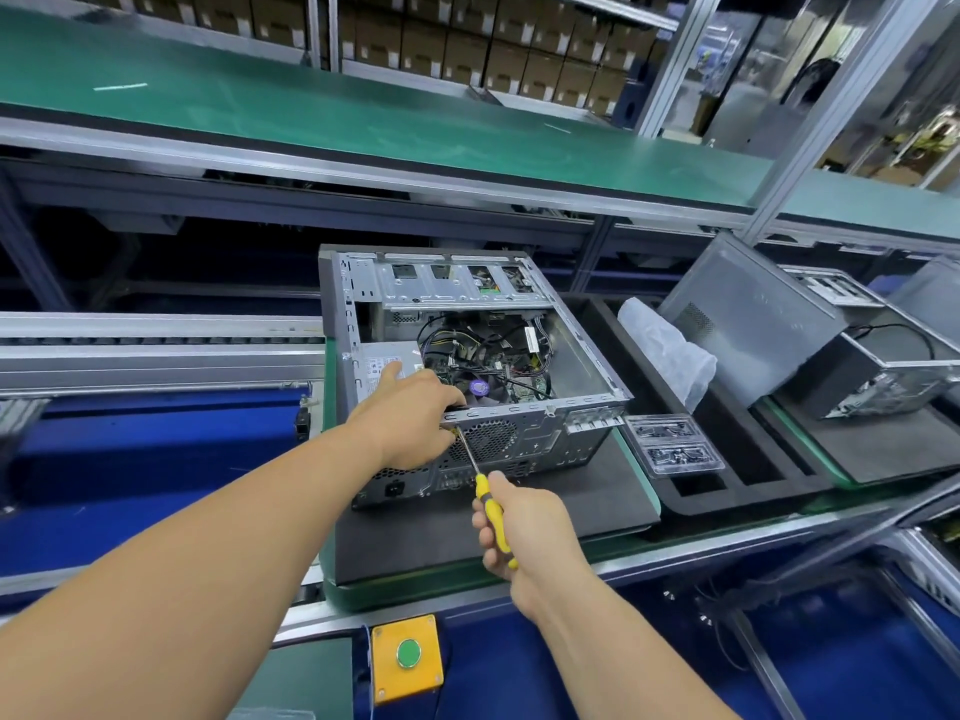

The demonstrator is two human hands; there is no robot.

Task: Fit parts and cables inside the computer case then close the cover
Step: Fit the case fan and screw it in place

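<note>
An open computer case [587, 366] lies on its side on a dark foam pad [571, 501], its cover off and black cables [467, 345] and a fan showing inside. My left hand [410, 413] rests over the case's near rear edge, fingers curled at the rim by the screwdriver tip. My right hand [519, 527] grips the yellow handle of a screwdriver [491, 506]. Its shaft slants up and left to the rear panel beside the left hand. Whatever sits under the left fingers is hidden.
A clear plastic tray of small parts [672, 444] sits right of the case on a black foam tray [737, 459]. A side cover panel [748, 314] leans over a second case [878, 371] at right. A yellow box with a green button [408, 654] sits below. A green conveyor [363, 111] runs behind.
</note>
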